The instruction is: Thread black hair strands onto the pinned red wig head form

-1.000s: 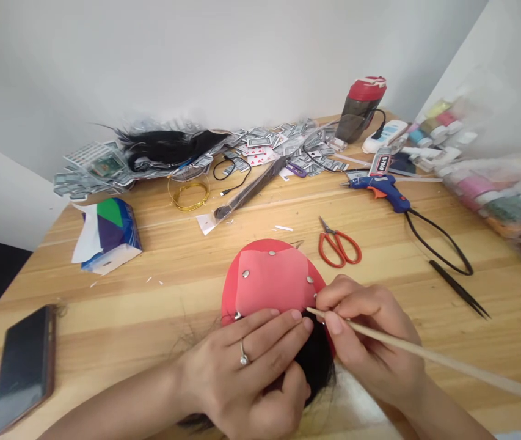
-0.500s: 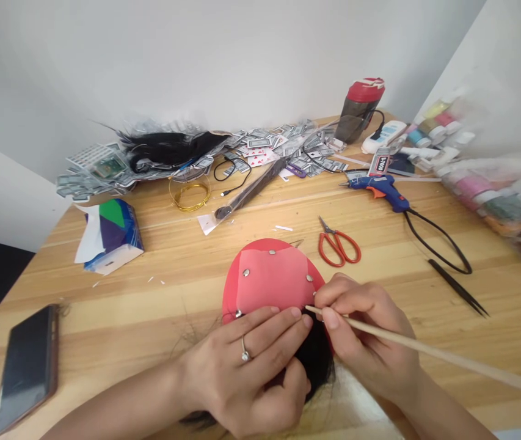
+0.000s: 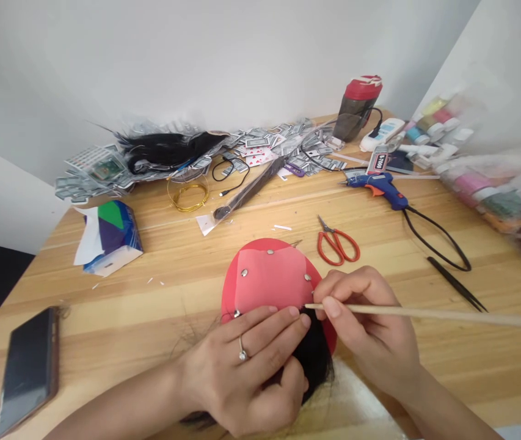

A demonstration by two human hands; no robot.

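A red rounded form (image 3: 269,278) studded with silver pins, a paler pink patch on its top, sits on the wooden table (image 3: 150,311) in front of me. Black hair (image 3: 315,360) lies at its near edge. My left hand (image 3: 246,373), with a ring on one finger, curls over the hair and presses it against the form. My right hand (image 3: 370,330) pinches a long thin wooden stick (image 3: 425,313) near its tip. The tip touches the hair at the form's edge, and the stick runs out to the right.
Red scissors (image 3: 338,244), a blue glue gun (image 3: 379,186) with black cord and black tweezers (image 3: 457,284) lie to the right. A phone (image 3: 24,370) and tissue pack (image 3: 109,235) lie left. Black hair bundles (image 3: 168,148), small cards, gold wire (image 3: 189,194) and a red-lidded bottle (image 3: 356,110) crowd the back.
The far end of the stick has swung upward, so it now lies nearly level. My right hand shifted slightly with it. The left hand has stayed put.
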